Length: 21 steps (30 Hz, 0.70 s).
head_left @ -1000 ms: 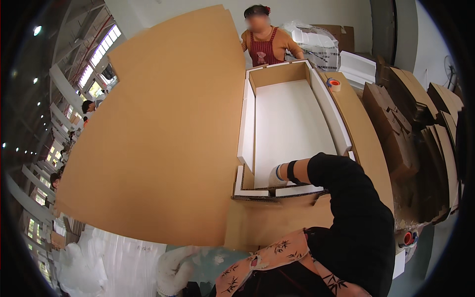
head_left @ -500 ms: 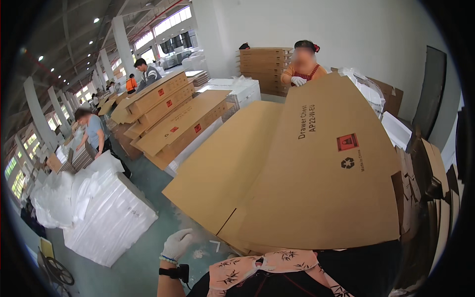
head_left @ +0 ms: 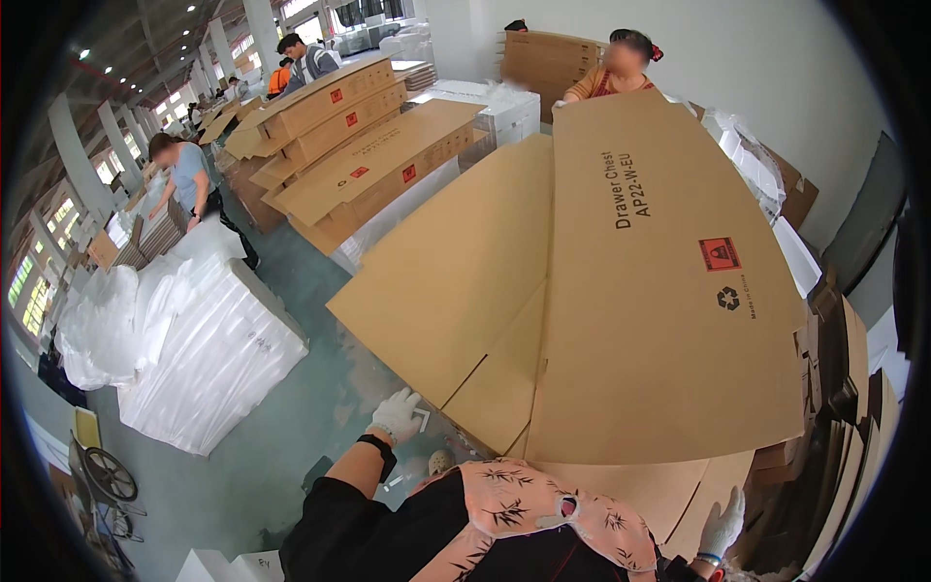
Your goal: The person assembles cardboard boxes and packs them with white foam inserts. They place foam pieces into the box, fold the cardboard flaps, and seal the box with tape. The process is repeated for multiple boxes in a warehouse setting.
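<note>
**Left hand (head_left: 396, 415) and right hand (head_left: 722, 524) flank the carton (head_left: 659, 320)!**

Here's that long brown cardboard carton, lying dead ahead, its side flap (head_left: 446, 281) spread out leftward. The left hand, white-gloved, reaches forward off the carton's near left corner, knuckles up, fingers loosely extended, nothing visible in them. Over by the carton's near right corner, the right hand tips upward, fingers straight, thumb apart, empty! A co-worker (head_left: 626, 73) stands at the carton's far end.

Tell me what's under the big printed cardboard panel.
Plain cardboard shows below the near edge of the printed panel; the panel covers anything further in.
</note>
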Each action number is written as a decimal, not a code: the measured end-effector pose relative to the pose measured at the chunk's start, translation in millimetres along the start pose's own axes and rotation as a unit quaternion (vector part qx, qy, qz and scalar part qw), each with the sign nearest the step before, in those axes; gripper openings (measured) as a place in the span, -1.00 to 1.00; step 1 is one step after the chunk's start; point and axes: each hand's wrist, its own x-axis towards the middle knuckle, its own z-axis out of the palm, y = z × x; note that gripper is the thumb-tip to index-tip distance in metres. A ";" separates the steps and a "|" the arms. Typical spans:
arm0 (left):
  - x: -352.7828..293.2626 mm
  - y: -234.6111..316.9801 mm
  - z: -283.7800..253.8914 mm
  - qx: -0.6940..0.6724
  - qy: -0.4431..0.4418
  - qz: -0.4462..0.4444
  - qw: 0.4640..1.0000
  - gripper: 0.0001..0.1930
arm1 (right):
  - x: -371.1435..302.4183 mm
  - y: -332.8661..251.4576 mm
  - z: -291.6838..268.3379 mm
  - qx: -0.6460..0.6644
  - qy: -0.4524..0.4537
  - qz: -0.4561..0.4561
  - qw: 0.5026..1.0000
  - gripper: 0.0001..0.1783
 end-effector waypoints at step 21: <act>-14.4 -227.8 38.2 -0.036 -0.324 -0.178 0.928 -0.47 | 68.7 -435.9 49.7 0.196 -0.106 -0.416 0.881 -0.59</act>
